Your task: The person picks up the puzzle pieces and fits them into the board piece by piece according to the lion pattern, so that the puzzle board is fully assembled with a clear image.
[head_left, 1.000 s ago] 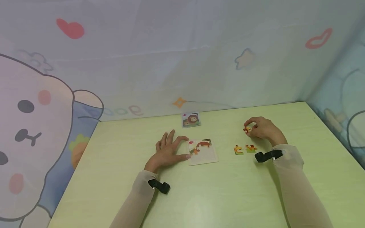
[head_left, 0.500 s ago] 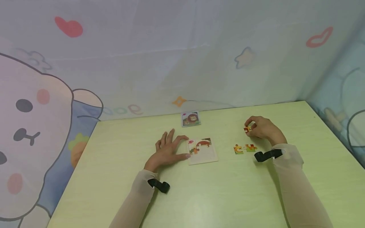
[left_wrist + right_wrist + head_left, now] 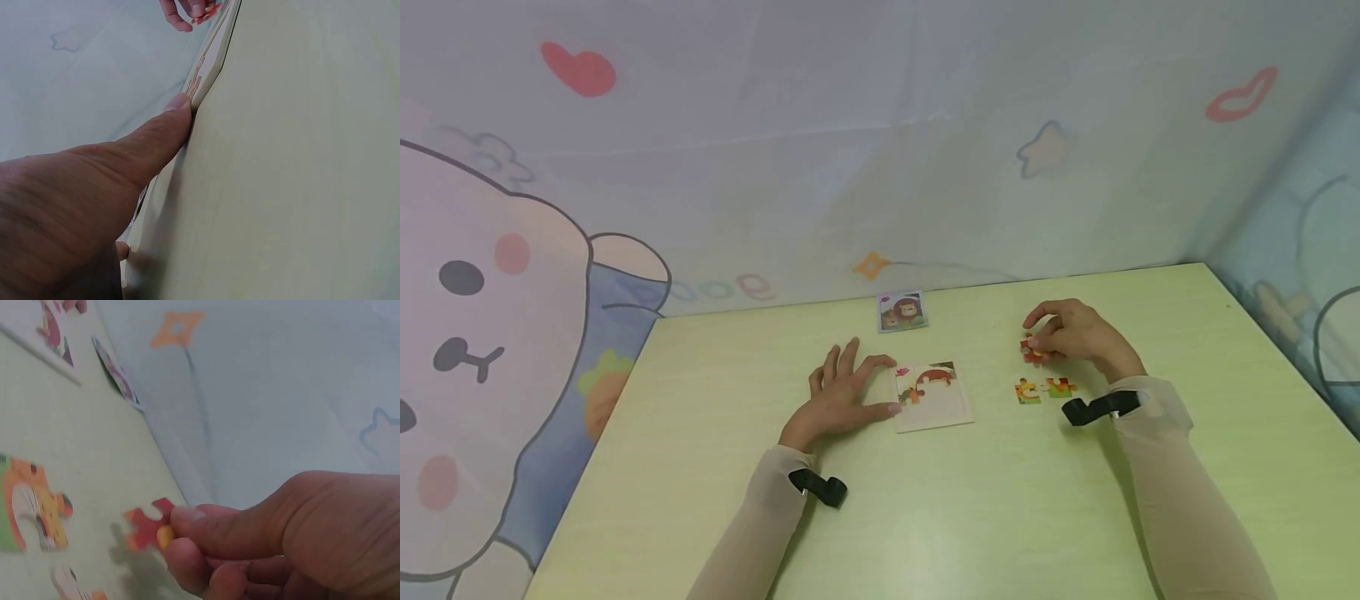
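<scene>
My right hand [image 3: 1078, 337] pinches a red jigsaw puzzle piece [image 3: 145, 526] between thumb and fingers, just above the table in the right wrist view. Two loose puzzle pieces lie below that hand: one orange and green [image 3: 1027, 392], the other red and yellow [image 3: 1062, 387]. A square puzzle board [image 3: 942, 415] lies left of them, with several pieces fitted along its top and left and bare pale wood at lower right. My left hand [image 3: 842, 400] is spread at the board's left side, thumb and index fingertips touching its edge. In the left wrist view the thumb [image 3: 153, 139] meets the board's edge.
A small card [image 3: 902, 312] with a lion picture lies behind the board, near the table's back edge. The pale yellow-green table [image 3: 880, 517] ends at a printed cloth backdrop [image 3: 820, 167].
My right hand has moved left and slightly toward the board with the red puzzle piece, which now shows more of its face. My left hand and the board keep their places.
</scene>
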Motion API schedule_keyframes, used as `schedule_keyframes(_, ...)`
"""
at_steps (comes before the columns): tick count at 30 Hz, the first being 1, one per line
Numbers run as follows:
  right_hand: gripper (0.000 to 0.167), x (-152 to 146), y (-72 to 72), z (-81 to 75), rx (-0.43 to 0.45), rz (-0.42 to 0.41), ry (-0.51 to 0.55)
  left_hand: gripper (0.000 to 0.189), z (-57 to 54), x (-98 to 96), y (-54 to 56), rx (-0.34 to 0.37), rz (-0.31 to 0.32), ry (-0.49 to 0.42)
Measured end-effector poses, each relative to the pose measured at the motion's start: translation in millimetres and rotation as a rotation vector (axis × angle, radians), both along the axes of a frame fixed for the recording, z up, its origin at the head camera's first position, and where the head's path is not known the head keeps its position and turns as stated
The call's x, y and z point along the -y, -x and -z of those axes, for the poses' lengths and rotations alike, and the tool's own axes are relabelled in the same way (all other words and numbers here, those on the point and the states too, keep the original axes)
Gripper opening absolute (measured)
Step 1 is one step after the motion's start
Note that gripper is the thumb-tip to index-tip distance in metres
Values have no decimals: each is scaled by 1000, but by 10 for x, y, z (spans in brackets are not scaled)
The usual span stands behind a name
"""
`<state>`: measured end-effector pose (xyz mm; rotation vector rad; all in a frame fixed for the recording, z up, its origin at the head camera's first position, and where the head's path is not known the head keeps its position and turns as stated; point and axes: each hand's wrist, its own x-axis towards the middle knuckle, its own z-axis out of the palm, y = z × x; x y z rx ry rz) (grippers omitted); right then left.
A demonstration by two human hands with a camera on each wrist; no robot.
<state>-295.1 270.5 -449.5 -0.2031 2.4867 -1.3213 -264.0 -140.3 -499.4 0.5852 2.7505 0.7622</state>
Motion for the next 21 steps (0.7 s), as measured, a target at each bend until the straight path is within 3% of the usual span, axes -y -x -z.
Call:
schedule_keyframes(9, 30, 297, 4, 34, -49, -137, 145, 68, 16, 2, 16, -6, 2, -10)
schedule_keyframes(17, 26, 622, -51, 28, -73, -210, 129, 67, -48, -4, -26, 12, 11, -8)
schedule_keyframes(21, 23, 812, -120, -13, -56, -217, 147, 66, -17, -11, -2, 10, -2, 5)
